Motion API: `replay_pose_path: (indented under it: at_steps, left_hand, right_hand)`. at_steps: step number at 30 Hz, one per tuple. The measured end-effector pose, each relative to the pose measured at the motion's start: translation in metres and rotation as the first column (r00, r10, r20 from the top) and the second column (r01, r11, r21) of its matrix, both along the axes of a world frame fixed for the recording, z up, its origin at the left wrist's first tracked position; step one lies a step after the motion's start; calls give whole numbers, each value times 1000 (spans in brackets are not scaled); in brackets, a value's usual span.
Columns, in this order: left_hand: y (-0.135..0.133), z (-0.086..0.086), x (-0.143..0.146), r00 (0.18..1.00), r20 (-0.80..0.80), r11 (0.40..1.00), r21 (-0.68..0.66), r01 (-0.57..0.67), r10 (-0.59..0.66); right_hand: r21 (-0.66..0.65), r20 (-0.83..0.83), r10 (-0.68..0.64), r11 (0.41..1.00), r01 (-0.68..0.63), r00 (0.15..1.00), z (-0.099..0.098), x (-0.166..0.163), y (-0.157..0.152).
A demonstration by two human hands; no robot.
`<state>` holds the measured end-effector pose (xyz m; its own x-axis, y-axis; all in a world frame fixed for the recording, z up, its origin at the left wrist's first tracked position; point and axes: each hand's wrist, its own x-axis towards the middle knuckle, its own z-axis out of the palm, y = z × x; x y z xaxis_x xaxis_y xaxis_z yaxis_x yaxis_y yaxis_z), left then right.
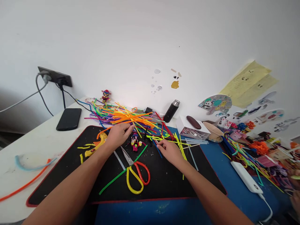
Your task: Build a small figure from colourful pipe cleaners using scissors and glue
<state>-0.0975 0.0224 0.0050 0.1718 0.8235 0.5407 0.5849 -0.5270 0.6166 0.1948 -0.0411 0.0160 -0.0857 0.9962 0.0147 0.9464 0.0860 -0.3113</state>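
My left hand [120,135] is closed in a pinch at the near edge of the pipe cleaner pile; what its fingertips hold, if anything, is hidden. A yellow hot glue gun [95,149] lies beside its wrist. My right hand [170,150] has its fingers curled together near a blue pipe cleaner [157,149]; I cannot make out what is between them. Between the hands, on the black mat [164,182], is a small pipe cleaner figure [135,143] in red and dark blue. Scissors [134,170] with one yellow and one red handle lie nearer, across a green pipe cleaner [111,182].
Orange pipe cleaners [131,117] top a multicoloured pile. Behind are a finished-looking figure [106,96], a black flask [172,111] and a white box [192,127]. A phone [68,119] lies left, a white power strip [246,177] right. Another person's hand [294,178] shows at far right.
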Motion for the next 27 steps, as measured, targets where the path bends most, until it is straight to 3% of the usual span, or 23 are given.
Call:
replay_pose_path:
  at_steps: [6,13,27]
  left_hand:
    - [-1,2,0,1000,-13,1000,-2,0,0]
    - [-1,1,0,999,-39,1000,-13,12,-13]
    - [-1,2,0,994,-104,999,-41,22,-26]
  right_hand:
    - [-62,89,68,996,-63,994,-2,-29,12]
    - [-80,144,58,996,-47,988,-13,-34,19]
    - [43,52,-1,999,-1,999,-18,-30,30]
